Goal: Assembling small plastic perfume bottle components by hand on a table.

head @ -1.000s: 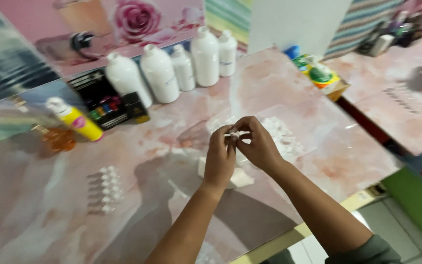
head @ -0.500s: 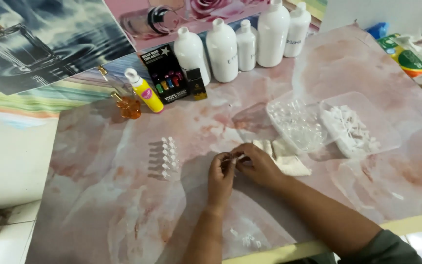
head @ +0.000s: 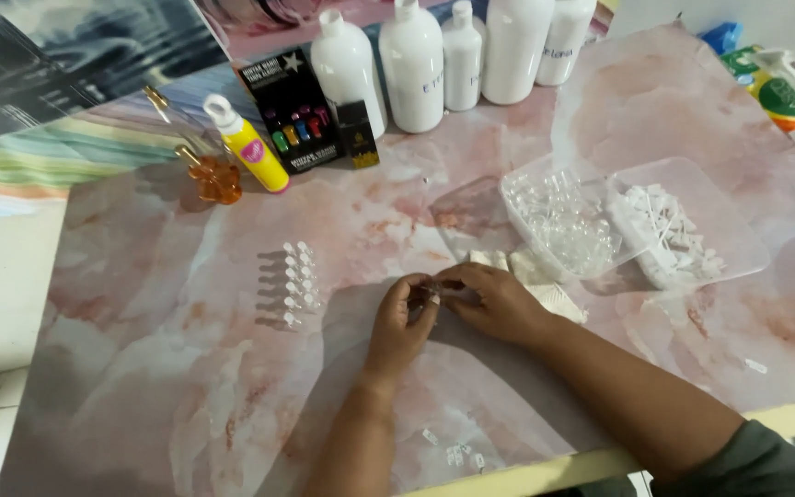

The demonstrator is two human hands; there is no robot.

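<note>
Both hands meet near the middle of the pink marbled table (head: pixel 140 304), a little toward the near edge; the left hand (head: pixel 400 324) and the right hand (head: pixel 499 302) each pinch with fingertips one end of a tiny clear vial (head: pixel 434 293), so both are closed on the same small piece, which sits between them just above the tabletop; whether a cap is part of it I cannot tell, since the fingers cover most of it. The vial looks very light, stiff and smooth, likely slippery and easy to drop or flick away, and thin enough that hard squeezing might crack it; it seems best held by its sides with finger pads, gently, one hand at each end. To the left of the hands stand two short rows of similar small vials (head: pixel 294 283), upright and close together, well clear of the fingers; to the far right lies a clear plastic tray (head: pixel 738 235) holding a heap of clear vials (head: pixel 563 230) and a heap of small white caps (head: pixel 669 230); a few folded white pieces (head: pixel 545 281) lie just beyond the right hand. At the far side stand several white bottles (head: pixel 411 64), a black box (head: pixel 292 110), a yellow bottle (head: pixel 248 145) and a small amber glass bottle (head: pixel 215 175); a few loose bits (head: pixel 457 451) lie by the near edge.
</note>
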